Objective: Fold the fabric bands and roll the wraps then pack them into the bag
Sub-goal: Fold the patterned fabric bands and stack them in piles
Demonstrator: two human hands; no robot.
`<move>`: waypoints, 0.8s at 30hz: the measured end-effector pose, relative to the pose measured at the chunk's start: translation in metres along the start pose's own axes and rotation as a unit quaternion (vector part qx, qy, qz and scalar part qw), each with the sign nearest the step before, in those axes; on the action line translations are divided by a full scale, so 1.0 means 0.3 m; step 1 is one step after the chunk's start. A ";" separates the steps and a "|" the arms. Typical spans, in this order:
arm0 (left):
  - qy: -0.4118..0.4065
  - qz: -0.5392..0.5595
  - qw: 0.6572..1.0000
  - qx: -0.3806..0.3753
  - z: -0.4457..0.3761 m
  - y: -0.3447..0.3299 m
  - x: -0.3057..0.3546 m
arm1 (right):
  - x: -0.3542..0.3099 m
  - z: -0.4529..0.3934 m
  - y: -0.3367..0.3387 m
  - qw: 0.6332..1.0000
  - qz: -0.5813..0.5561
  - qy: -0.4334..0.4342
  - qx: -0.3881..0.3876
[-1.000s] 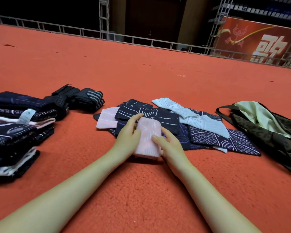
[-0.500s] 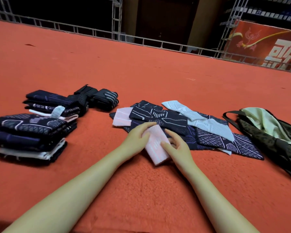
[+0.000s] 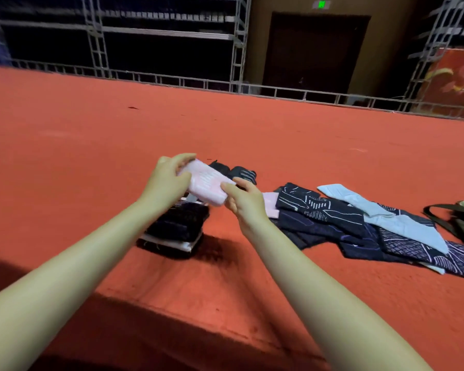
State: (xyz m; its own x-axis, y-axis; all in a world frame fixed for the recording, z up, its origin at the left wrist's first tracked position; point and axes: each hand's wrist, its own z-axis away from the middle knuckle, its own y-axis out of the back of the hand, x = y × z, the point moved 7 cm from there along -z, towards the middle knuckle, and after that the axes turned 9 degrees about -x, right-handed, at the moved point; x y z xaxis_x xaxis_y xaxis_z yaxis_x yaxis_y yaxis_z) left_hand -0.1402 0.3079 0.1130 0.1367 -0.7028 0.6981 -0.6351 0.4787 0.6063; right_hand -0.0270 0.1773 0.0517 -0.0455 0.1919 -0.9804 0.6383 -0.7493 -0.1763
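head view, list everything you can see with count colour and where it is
folded pink band: one, pink, held in the air above the stack
stack of folded bands: one, mostly dark, under the hands
rolled wraps: at least two, black, behind the hands
unfolded bands: several, navy, pale blue, pink, right of centre
bag: one, dark olive, right edge
carpet: red
left hand: grips the pink band
right hand: grips the pink band

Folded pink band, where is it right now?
Head view, left of centre: the folded pink band is held off the carpet between the left hand and right hand, above the stack of folded dark bands.
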 end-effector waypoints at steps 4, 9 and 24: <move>0.106 -0.095 0.990 -0.023 0.030 0.018 -0.212 | 0.091 -0.037 -0.150 0.976 0.213 -0.021 -0.033; 0.146 0.018 0.987 -0.061 0.143 -0.053 -0.318 | 0.151 0.029 -0.199 0.968 0.248 0.009 -0.040; 0.046 -0.117 0.990 -0.060 0.112 -0.009 -0.263 | 0.137 0.038 -0.189 0.946 0.314 0.033 -0.073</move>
State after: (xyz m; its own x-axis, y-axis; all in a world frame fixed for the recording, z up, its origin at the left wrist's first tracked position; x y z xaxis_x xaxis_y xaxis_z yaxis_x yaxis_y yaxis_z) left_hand -0.1748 0.3446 0.0436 0.3417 -0.7542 0.5608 -0.4839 0.3704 0.7929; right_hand -0.0738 0.2206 0.0203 0.4222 -0.2189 -0.8797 0.6241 -0.6336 0.4572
